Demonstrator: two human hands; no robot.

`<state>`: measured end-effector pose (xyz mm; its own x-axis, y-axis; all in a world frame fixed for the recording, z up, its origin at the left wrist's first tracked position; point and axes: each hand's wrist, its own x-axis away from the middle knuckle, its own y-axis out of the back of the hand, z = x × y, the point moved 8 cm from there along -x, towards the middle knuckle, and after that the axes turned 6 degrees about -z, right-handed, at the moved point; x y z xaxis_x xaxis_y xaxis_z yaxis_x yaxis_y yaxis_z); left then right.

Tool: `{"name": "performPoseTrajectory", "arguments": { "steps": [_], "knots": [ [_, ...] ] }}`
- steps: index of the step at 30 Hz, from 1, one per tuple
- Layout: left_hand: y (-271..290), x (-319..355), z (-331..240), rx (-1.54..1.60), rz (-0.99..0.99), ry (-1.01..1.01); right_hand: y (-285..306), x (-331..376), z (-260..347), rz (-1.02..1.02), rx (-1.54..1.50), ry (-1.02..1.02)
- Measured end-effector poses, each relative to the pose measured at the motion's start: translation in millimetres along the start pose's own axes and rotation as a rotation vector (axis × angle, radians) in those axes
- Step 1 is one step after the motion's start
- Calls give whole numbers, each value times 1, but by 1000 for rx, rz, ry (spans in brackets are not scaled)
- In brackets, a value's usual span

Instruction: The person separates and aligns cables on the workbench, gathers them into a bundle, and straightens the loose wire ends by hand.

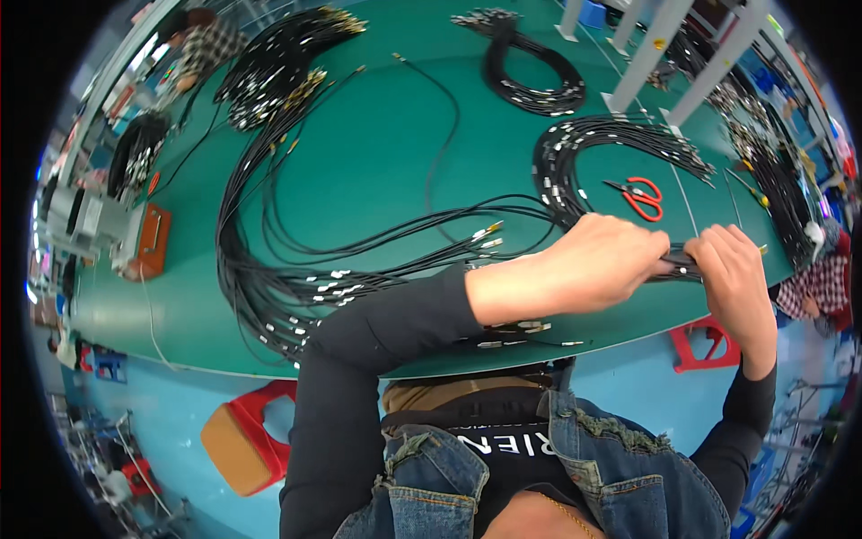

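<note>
At the right front of the green table (359,153), my left hand (615,263) closes around a bundle of black cables (680,267). Close beside it my right hand (732,269) grips the same bundle, fingers curled over it. My fingers hide part of the cables. Just beyond my hands lie cutting pliers with red handles (648,205). A curved bundle of black cables with white tags (557,166) rests behind my left hand. Under and left of my left forearm spreads a larger group of loose black cables (235,260), with white tags and metal ends.
More black cable bundles (287,63) and a looped bundle (539,94) lie at the back. White posts (648,63) rise at the back right. A grey and orange machine (151,241) stands at left. Red stools (269,440) are below the table edge. People in checkered clothing (211,49) are at both sides.
</note>
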<state>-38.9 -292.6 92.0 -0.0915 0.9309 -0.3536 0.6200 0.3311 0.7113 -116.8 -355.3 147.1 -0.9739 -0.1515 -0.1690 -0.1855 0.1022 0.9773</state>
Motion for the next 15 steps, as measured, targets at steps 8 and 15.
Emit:
{"name": "performPoseTrajectory", "arguments": {
  "steps": [8, 15],
  "knots": [
    [68, 68, 51, 407, -420, 110, 17, -39, -19, -600, -193, -99],
    [55, 112, 90, 1037, -463, 475, -76, -82, -12, -258, -1477, -365]
  ]
}}
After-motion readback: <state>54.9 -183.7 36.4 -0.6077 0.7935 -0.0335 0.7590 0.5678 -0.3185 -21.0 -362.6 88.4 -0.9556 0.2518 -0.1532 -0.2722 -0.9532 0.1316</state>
